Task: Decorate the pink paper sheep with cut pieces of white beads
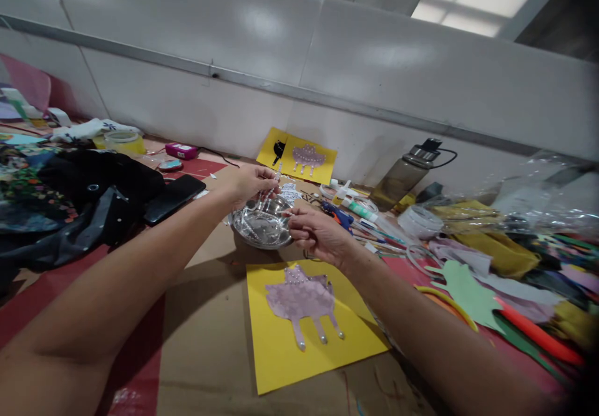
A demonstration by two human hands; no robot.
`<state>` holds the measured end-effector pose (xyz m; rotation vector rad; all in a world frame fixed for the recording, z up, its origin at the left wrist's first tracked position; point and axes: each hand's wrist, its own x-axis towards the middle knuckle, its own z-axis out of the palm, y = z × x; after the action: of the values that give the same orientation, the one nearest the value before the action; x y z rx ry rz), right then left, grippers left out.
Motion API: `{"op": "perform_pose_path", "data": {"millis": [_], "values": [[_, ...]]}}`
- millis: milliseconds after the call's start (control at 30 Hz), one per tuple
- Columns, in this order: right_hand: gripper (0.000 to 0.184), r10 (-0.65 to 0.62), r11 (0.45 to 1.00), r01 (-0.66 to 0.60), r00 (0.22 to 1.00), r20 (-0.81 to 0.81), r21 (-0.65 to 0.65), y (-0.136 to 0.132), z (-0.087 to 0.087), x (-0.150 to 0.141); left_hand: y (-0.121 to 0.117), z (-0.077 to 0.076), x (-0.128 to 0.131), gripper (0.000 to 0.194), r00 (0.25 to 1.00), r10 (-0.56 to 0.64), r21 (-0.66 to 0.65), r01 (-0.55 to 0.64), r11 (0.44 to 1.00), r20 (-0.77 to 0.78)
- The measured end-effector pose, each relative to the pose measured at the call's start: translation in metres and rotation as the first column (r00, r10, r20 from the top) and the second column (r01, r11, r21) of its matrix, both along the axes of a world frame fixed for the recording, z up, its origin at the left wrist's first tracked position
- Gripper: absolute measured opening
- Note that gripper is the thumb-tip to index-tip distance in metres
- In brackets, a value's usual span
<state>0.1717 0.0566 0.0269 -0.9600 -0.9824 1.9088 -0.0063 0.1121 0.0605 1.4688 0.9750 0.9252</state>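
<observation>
My left hand (255, 185) is closed in a pinch over the far side of a shiny metal bowl (264, 241). A short strand of clear, tiny beads (279, 169) pokes up from its fingertips. At the bowl's right rim, my right hand (318, 234) pinches too, with a small pale bit at the fingertips that is too small to name. Bead strands seem to lie inside the bowl. Nearer to me is a yellow card (276, 366) bearing a mauve cut-out shape (299, 304) with pearl beads along its top and larger pearls at the ends of its legs.
Two decorated yellow cards (322, 153) lean against the wall. To the right are a bottle (402, 176), a blue glue gun (342, 217), pens, clear plastic, a green cut-out (461, 288) and orange-handled scissors (538, 332). A black phone (175, 198) and dark cloth (103, 185) lie left.
</observation>
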Motion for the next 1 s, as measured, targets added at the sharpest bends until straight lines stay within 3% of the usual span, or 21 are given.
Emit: {"op": "perform_pose_path", "data": {"millis": [133,300,467,733,1000], "values": [[0.006,-0.044,0.999,0.044,0.998,0.035,-0.001,0.0005,0.0002,0.0011,0.0003,0.0,0.0001,0.021,1.0,-0.009,0.015,0.009,1.0,-0.009],[0.013,-0.13,0.991,0.125,0.978,0.162,0.043,-0.0015,0.0026,0.0021,0.0022,-0.0023,-0.0001,0.02,0.999,-0.012,0.021,0.013,1.0,-0.039],[0.01,-0.107,0.993,0.097,0.981,0.16,0.074,-0.0052,0.0034,0.0026,0.0047,-0.006,-0.0008,0.015,0.996,-0.027,0.035,0.03,0.999,-0.09],[0.005,-0.081,0.995,0.07,0.984,0.161,0.074,-0.0073,0.0014,0.0053,0.0043,-0.0087,-0.0014,0.013,0.996,-0.073,0.071,0.077,0.995,-0.046],[0.007,-0.102,0.993,0.086,0.973,0.205,0.083,-0.009,0.0016,0.0071,-0.0013,-0.0095,0.0023,0.007,0.981,-0.023,0.148,0.052,0.988,-0.191]]}}
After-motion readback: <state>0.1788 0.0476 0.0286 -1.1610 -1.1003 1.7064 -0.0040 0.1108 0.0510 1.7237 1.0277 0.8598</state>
